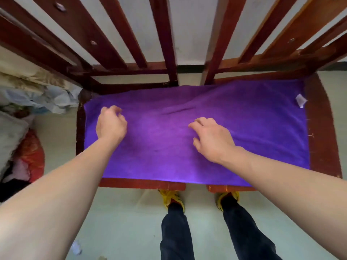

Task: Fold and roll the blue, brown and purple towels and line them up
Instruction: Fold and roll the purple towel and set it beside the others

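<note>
The purple towel lies spread flat in a single layer on the wooden surface, directly under both hands and reaching past them on either side. Its white label sits at the far corner, well to the right of the right hand. A shallow crease runs between the hands, a little beyond them. The left hand is over the towel's left end, and the right hand is over its middle. Both have loosely curled fingers and hold nothing. The fingertips are somewhat blurred, so I cannot tell whether they touch the cloth or hover just above it. No fold or roll shows in this towel, so its part of the job looks barely begun: at most it has been laid out ready for folding. Neither the blue nor the brown towel is in view, rolled or unrolled, so nothing here shows whether they are done, and no line of rolls appears near either hand. As far as this view goes, what is left is to fold the purple towel, roll it, and set it in line with the other two.
</note>
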`<move>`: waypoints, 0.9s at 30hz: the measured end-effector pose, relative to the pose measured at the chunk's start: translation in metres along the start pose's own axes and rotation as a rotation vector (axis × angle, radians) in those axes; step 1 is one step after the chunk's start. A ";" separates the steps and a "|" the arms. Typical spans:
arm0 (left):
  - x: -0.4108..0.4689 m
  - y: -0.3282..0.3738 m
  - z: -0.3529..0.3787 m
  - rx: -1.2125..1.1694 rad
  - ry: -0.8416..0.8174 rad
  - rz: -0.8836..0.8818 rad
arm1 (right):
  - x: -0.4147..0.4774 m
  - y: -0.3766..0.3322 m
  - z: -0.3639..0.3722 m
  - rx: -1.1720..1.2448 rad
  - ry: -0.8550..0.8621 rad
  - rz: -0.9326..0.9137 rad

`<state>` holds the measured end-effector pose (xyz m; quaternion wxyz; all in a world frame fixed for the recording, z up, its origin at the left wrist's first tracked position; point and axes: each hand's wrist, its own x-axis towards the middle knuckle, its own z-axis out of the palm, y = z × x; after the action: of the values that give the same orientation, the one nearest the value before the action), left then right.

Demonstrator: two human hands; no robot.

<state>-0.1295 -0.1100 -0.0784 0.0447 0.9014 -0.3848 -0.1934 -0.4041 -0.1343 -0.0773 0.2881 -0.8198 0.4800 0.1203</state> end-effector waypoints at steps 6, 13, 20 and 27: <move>0.070 -0.057 -0.017 -0.056 0.026 -0.089 | 0.040 -0.084 0.028 -0.056 -0.104 -0.137; 0.127 -0.096 -0.016 0.054 -0.138 0.019 | 0.064 -0.126 0.069 -0.120 -0.184 -0.085; 0.145 -0.087 -0.020 -0.215 -0.075 -0.003 | 0.046 -0.148 0.087 -0.133 -0.225 -0.048; 0.155 -0.075 -0.025 -0.776 -0.119 -0.251 | 0.060 -0.151 0.081 -0.197 -0.214 -0.013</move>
<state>0.0287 -0.1690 -0.1211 0.3351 0.8448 -0.1721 -0.3800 -0.2378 -0.0731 -0.1171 0.2565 -0.8297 0.4270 0.2519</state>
